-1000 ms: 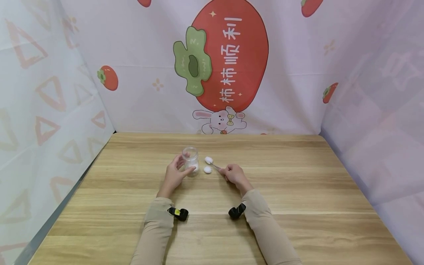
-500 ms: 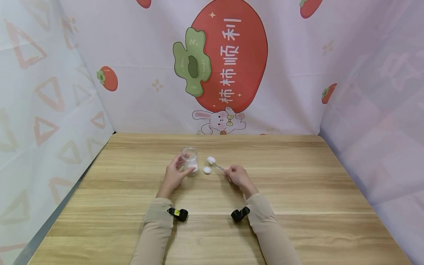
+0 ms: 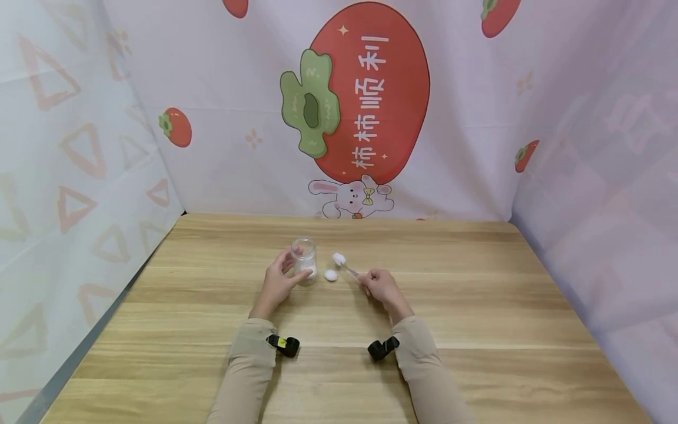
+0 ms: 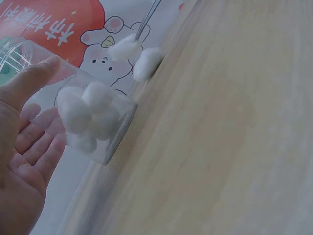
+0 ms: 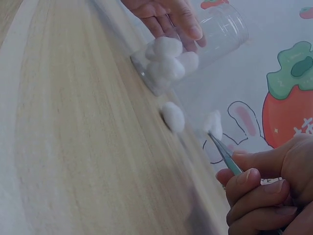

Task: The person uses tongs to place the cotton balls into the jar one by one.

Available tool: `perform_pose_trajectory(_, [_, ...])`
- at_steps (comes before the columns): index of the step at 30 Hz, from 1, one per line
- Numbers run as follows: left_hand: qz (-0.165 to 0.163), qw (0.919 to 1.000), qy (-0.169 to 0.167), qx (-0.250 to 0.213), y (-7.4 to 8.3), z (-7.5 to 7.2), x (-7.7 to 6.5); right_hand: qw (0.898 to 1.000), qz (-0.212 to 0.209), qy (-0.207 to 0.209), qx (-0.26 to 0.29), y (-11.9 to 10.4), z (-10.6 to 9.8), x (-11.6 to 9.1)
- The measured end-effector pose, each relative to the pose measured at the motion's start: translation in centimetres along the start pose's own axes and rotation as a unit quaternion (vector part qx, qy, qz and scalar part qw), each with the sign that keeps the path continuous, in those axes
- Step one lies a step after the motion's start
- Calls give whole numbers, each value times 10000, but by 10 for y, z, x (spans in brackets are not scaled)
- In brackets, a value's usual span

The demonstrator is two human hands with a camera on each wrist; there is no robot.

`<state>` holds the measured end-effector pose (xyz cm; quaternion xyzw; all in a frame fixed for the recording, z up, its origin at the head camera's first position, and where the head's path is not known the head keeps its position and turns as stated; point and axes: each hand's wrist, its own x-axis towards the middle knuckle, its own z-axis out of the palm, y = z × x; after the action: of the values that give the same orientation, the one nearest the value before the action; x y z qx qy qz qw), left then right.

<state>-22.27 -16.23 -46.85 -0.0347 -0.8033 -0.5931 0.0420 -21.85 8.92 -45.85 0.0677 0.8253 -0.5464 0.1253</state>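
Observation:
My left hand holds a clear open-topped jar upright on the table, thumb on one side and fingers round the other. Several white cotton balls lie in the bottom of the jar. Metal tweezers are pinched in my right hand, pointing toward the jar. Their tips grip one cotton ball, which hangs above the table, right of the jar. Another loose cotton ball rests on the table between the jar and the tweezers.
The wooden table extends around both hands. A printed cloth backdrop rises behind its far edge, with cloth walls at both sides. Black wrist cameras are strapped over the sleeves.
My right hand has drawn slightly right and back, and the cotton ball in the tweezers has moved right with it. The left hand keeps its hold on the jar.

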Motion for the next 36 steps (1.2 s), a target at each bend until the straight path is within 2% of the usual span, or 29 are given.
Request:
perform_pose_trajectory(10, [92,10000,16,-32,-4,0,1,9999,-22,43,113,-6,-11,-4])
perform_pose_trajectory(25, [134,9999,26,-42,-6,1,3,9987,-310,-108,393,-19,-16,-12])
perform_pose_trajectory(36, [95,9999,-15,42,-5,1,3,9988,-390,-58,293,-23,-18,-16])
